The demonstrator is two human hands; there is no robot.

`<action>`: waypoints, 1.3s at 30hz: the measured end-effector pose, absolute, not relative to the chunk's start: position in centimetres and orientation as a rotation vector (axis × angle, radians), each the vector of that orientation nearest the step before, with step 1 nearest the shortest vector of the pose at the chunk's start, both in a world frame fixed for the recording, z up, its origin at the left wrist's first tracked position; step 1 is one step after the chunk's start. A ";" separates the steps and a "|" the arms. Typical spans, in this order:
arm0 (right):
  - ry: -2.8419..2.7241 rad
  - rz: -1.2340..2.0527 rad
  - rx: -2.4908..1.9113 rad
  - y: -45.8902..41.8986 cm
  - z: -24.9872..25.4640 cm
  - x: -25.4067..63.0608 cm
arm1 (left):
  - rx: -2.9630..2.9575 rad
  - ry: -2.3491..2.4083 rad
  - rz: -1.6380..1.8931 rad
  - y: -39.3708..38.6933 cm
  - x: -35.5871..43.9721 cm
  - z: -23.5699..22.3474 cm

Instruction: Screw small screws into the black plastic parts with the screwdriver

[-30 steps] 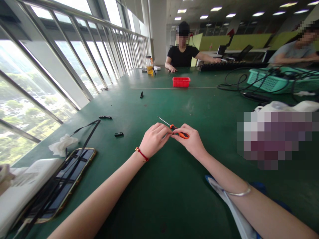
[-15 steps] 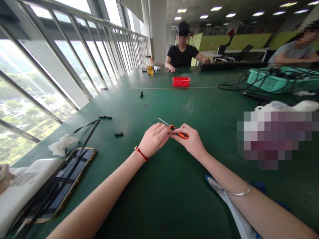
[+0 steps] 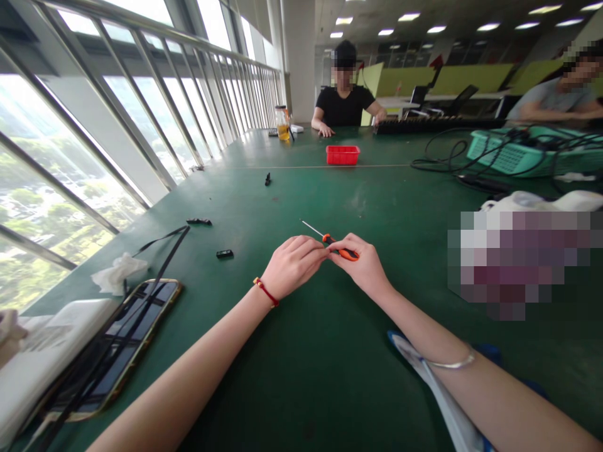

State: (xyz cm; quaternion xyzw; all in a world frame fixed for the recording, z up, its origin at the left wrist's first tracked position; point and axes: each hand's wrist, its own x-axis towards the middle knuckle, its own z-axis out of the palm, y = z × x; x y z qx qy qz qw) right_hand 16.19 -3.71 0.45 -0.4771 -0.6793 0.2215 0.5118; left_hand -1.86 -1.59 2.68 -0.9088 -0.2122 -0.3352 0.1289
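A screwdriver with an orange and black handle lies in my right hand, its thin metal shaft pointing up and to the left. The thumb and fingers of that hand are closed, and their tips meet those of my left hand. My left hand is closed too, back upward, and hides whatever it may pinch. On the green table, left of my hands, lies a small black rectangular piece. Farther off are a black strip-shaped piece and another small black part.
Ahead stands a red bin. A phone with black straps lies at left near crumpled tissue. At right are a teal basket with cables and a blurred-out bundle. A person sits opposite.
Both hands and the screwdriver have shifted very slightly to the right. The person opposite has moved one hand a little to the left.
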 end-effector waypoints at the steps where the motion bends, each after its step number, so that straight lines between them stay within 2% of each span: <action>1: -1.635 0.530 -1.148 -3.7 0.4 16.2 | -2.655 -0.635 -1.003 -1.6 -1.8 2.7; 9: -1.585 0.555 -1.132 -3.9 0.9 16.0 | -2.775 -0.976 -1.386 -1.8 -1.6 2.9; 22: -1.612 0.573 -1.093 -4.0 1.3 16.1 | -2.734 -1.079 -1.290 -1.7 -1.9 2.6; 32: -1.664 0.589 -1.098 -4.1 1.2 16.0 | -2.750 -1.101 -1.421 -2.0 -1.6 2.8; 39: -1.605 0.410 -1.210 -3.3 1.0 17.8 | -2.718 -1.223 -1.447 -0.8 -5.1 5.1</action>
